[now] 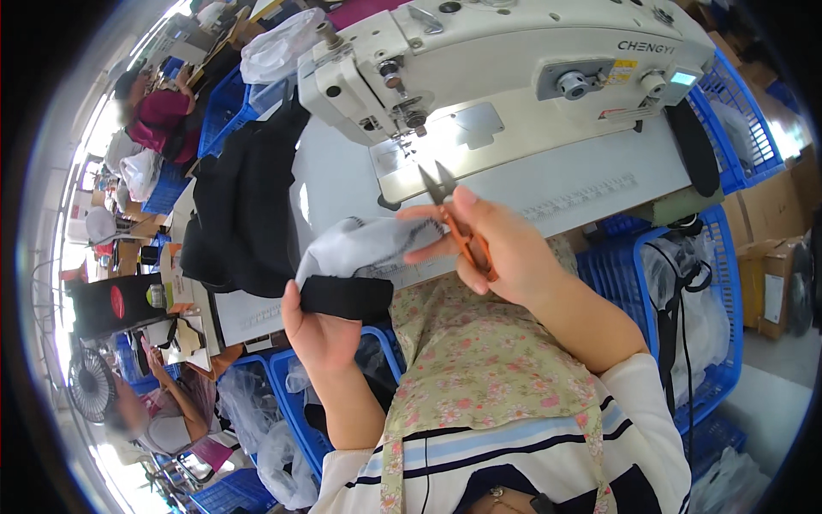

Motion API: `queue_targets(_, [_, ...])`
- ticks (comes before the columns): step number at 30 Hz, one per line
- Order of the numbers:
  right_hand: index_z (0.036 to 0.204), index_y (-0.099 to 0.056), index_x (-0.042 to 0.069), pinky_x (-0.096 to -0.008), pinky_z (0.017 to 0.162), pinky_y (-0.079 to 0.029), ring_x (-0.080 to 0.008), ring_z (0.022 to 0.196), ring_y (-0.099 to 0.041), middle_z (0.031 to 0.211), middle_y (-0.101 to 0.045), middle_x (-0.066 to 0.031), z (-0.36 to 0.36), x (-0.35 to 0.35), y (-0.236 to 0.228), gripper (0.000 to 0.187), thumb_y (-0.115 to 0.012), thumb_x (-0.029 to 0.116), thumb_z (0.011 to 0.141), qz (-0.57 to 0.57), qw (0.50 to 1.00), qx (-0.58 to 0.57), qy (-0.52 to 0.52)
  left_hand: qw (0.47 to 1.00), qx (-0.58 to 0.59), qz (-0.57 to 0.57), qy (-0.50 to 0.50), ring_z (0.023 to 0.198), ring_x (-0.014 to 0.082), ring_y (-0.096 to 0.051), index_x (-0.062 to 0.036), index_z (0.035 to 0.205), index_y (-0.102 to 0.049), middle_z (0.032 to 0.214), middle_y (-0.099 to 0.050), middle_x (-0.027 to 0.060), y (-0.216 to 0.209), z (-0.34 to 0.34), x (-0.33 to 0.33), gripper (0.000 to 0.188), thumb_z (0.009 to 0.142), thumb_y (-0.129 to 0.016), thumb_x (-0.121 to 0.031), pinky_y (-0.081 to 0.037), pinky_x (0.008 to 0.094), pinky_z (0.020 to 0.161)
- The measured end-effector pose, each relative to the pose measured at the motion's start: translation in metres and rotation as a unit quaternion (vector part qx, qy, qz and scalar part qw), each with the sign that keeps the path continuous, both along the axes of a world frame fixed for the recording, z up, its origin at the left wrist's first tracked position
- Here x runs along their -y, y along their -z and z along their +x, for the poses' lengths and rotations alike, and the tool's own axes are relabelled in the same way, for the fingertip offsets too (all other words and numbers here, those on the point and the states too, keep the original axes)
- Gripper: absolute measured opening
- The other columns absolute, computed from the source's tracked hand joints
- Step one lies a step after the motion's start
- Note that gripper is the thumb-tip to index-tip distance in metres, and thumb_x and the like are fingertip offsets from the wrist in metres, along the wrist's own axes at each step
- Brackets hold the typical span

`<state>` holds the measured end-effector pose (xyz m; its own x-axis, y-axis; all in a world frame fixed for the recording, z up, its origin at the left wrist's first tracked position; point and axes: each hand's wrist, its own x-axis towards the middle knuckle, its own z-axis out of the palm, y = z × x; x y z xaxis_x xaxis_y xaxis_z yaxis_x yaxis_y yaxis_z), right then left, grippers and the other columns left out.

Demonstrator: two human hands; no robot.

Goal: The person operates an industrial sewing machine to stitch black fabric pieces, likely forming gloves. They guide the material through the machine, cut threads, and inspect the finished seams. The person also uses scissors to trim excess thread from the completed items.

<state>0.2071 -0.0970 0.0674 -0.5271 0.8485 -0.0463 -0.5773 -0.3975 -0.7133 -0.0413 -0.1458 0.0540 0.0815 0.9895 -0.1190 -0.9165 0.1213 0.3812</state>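
My left hand (pixel 328 343) grips a fabric piece by its black band (pixel 347 296), thumb at the left end. From the band a sheer white section (pixel 360 245) with dark stitching along its edge stretches over to my right hand (pixel 514 257). That hand is closed around scissors (pixel 467 238) with orange handles, their dark blades parted and pointing up toward the machine's needle area. The white fabric's far end lies at the right hand's fingertips. Just beyond the blades stands a white sewing machine (pixel 505 64), its lamp lighting the needle plate.
A heap of black fabric (pixel 248 197) lies on the table left of the machine. Blue baskets with plastic bags stand below the table, one at the right (pixel 655 291). A fan (pixel 90 385) and other people (pixel 163 116) are at the left. Cardboard boxes (pixel 766 283) sit far right.
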Motion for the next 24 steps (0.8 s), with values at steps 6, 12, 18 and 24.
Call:
queue_targets(6, [0.121,-0.05,-0.008,-0.0199,0.034,-0.035,-0.024,0.095,-0.065,0.122,-0.055,-0.0176,-0.001,-0.01,-0.005,0.064,-0.031,0.049,0.097,-0.035,0.998,-0.028,0.036,0.999,-0.014,-0.031,0.033,0.123,0.0339,-0.046,0.011,0.13,-0.038,0.132,-0.047,0.024,-0.012,0.007,0.004,0.049,0.089,-0.043,-0.016,-0.033,0.047,0.107])
queue_targets(12, [0.121,-0.052,-0.001,-0.0203,0.042,-0.037,-0.0159,0.08,-0.063,0.11,-0.057,-0.0115,0.001,-0.007,-0.002,0.049,-0.05,0.039,0.093,0.073,0.982,0.079,0.156,0.996,0.018,-0.084,0.034,0.119,0.0337,-0.051,0.0149,0.121,-0.043,0.122,-0.054,0.0247,-0.013,0.004,0.008,0.041,0.089,-0.041,-0.01,-0.038,0.0449,0.104])
queue_targets(18, [0.101,-0.064,0.003,-0.0275,0.05,-0.043,-0.0122,0.064,-0.057,0.081,-0.054,-0.0051,0.004,-0.003,-0.022,0.033,-0.076,0.011,0.071,0.426,0.765,0.397,0.275,0.997,0.007,-0.075,0.035,0.113,0.0322,-0.055,0.0137,0.116,-0.048,0.12,-0.057,0.0226,-0.021,0.021,0.009,0.036,0.09,-0.041,-0.011,-0.04,0.0429,0.102])
queue_targets(24, [0.086,-0.062,0.002,-0.0292,0.056,-0.048,-0.0192,0.062,-0.061,0.073,-0.054,-0.0066,0.006,-0.013,-0.017,0.02,-0.072,0.001,0.069,0.474,0.727,0.436,0.236,0.995,0.008,-0.089,0.047,0.11,0.0319,-0.056,0.0135,0.109,-0.054,0.113,-0.061,0.0213,-0.018,0.027,0.009,0.033,0.09,-0.041,-0.011,-0.04,0.0421,0.101])
